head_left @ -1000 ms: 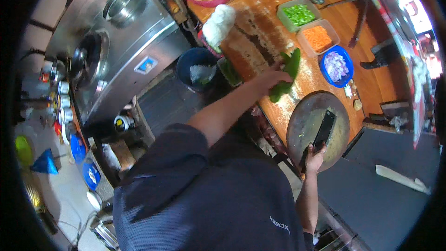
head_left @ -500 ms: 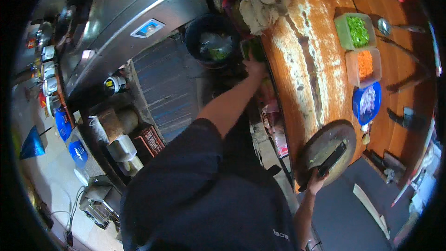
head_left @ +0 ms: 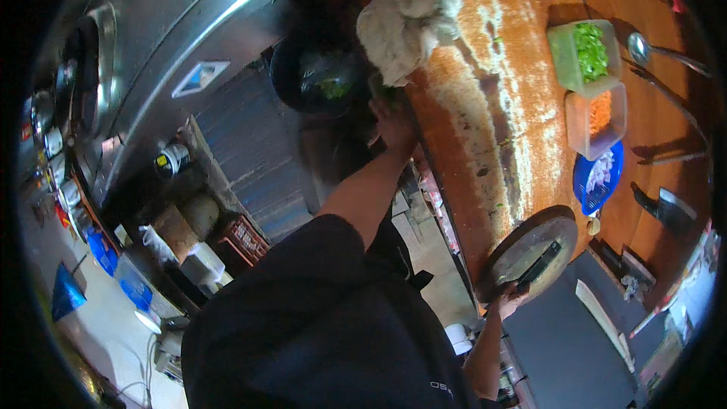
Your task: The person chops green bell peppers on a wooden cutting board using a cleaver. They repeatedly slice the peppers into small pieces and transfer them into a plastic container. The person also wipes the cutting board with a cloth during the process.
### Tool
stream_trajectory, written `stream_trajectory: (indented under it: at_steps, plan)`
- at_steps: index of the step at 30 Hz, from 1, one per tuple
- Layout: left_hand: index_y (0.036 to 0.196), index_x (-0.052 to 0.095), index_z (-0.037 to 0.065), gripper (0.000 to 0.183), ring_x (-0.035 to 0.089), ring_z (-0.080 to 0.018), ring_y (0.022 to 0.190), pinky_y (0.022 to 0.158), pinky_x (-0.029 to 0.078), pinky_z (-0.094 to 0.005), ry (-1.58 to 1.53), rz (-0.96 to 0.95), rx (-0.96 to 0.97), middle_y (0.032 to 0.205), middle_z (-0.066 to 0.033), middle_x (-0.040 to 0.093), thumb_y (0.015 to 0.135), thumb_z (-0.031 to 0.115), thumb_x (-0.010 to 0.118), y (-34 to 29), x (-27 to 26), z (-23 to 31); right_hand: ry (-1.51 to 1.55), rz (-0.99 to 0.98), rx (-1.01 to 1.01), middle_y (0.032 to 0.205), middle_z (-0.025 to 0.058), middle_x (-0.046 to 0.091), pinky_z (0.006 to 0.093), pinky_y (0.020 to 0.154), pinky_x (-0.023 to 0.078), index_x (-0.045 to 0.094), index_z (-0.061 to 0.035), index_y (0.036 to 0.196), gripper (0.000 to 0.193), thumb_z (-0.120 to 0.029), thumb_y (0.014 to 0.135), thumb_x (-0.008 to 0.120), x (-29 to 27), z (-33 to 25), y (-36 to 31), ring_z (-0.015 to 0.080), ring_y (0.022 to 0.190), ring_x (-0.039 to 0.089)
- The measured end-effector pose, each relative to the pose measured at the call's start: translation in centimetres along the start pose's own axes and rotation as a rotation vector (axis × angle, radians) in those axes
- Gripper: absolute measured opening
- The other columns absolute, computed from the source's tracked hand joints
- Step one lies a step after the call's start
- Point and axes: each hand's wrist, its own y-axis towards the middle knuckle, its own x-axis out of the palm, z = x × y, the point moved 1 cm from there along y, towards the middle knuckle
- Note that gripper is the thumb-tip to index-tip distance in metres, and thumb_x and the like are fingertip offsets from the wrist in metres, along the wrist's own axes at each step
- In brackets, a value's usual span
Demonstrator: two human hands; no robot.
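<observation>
My right hand (head_left: pixel 510 302) is closed round the handle of a dark-bladed knife (head_left: pixel 542 263). The blade lies over a round wooden chopping board (head_left: pixel 560 231) at the table's near end. My left hand (head_left: pixel 395 125) reaches down past the table's left edge, beside a dark bin (head_left: pixel 284 79) with clear plastic and green scraps inside. Shadow covers its fingertips; something dark green sits by them, too dim to name. Right of the board's far side are a blue basket (head_left: pixel 608 191) of pale chopped pieces, a tub of orange shreds (head_left: pixel 600 112) and a tub of chopped greens (head_left: pixel 591 53).
A crumpled beige cloth (head_left: pixel 409 23) lies on the table's left edge. Ladles (head_left: pixel 640 47) and a cleaver (head_left: pixel 674 212) rest at the right. A steel counter (head_left: pixel 182 38) stands at the far left, with a box and containers (head_left: pixel 201 257) below it.
The view has shifted, so the table and cloth appear slightly moved. My left hand stays low beside the table edge, and my right hand keeps the knife on the board.
</observation>
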Motion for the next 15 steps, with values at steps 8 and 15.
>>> stream_trajectory:
  at_steps: [8,15]
  plan:
    - [0.126,0.054,0.001,0.047,0.048,-0.0422,0.12,0.106,0.038,-0.0547,-0.308,0.301,0.599,0.127,-0.0235,0.053,0.084,0.014,0.072,-1.9,-20.4,0.3,0.145,-0.041,0.08,0.137,0.0253,0.055,0.0447,0.106,0.043,0.039,-0.0005,0.148,0.058,-0.029,0.1,0.057,0.8,-1.4,-2.0,0.0388,0.122,0.057]
    - [0.135,0.052,0.008,0.063,0.052,-0.042,0.121,0.101,0.043,-0.0571,0.343,0.346,0.68,0.126,-0.0234,0.055,0.084,0.035,0.076,13.3,-25.3,7.6,-0.05,-0.035,0.166,0.132,0.0268,0.055,0.0533,0.1,0.045,0.035,-0.0098,0.152,0.061,-0.036,0.1,0.055,-0.7,-4.9,-0.4,0.047,0.12,0.055]
